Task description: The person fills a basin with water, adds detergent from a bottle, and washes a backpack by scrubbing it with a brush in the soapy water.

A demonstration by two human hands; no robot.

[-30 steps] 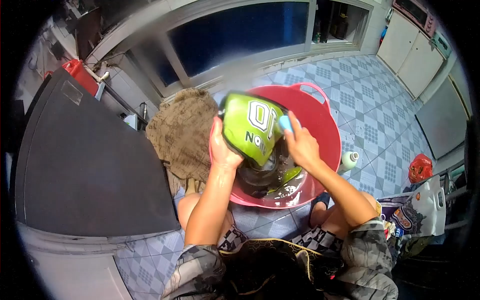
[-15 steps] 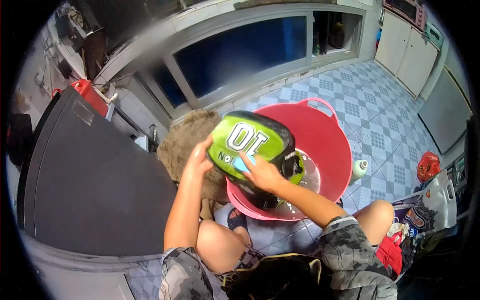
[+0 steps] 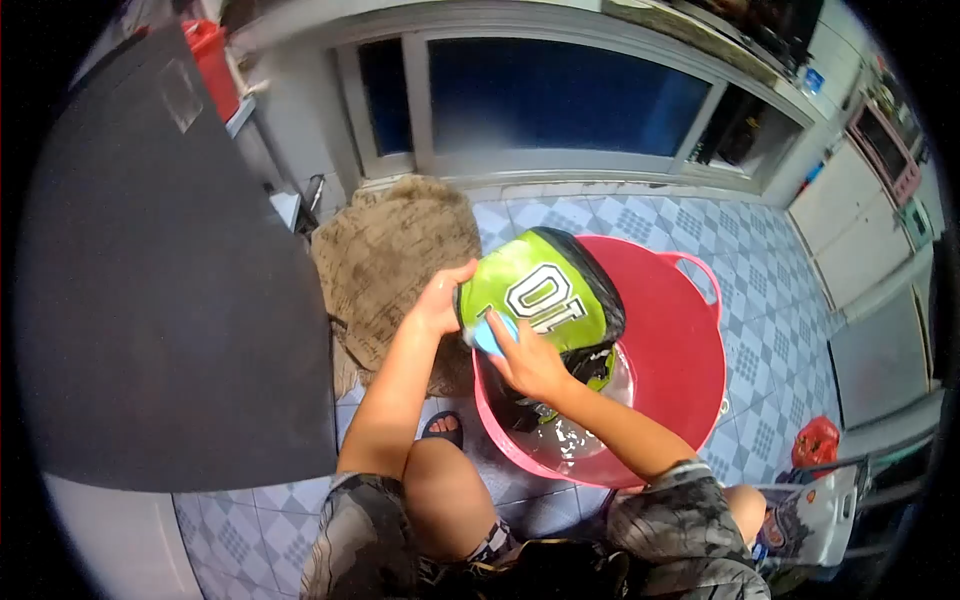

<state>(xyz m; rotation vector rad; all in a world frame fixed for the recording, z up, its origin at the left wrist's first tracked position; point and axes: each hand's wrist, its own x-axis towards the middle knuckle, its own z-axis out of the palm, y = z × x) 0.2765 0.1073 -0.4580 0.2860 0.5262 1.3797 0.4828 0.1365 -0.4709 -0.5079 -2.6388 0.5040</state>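
Observation:
My left hand (image 3: 440, 300) grips the left edge of a green-and-black bag (image 3: 590, 280) printed with a large "10". The bag is held up over the left side of a pink tub (image 3: 683, 350), its lower part hanging inside. Closed around a light-blue scrubbing brush (image 3: 492, 336), my right hand (image 3: 535, 365) presses it near the bag's lower left edge. Brush and fingers cover part of the print. Below, soapy water (image 3: 570, 445) and more dark wet material lie in the tub.
A brown patterned cloth (image 3: 390, 270) drapes over something left of the tub. The big dark panel (image 3: 190, 320) stands close on my left. On the tiled floor to the right are a red plastic bag (image 3: 816, 442) and a white printed bag (image 3: 825, 515).
The camera view has shifted, so the tub appears lower and farther right. The brush has slid over the lettering toward the bag's lower left edge, while my left hand keeps its grip.

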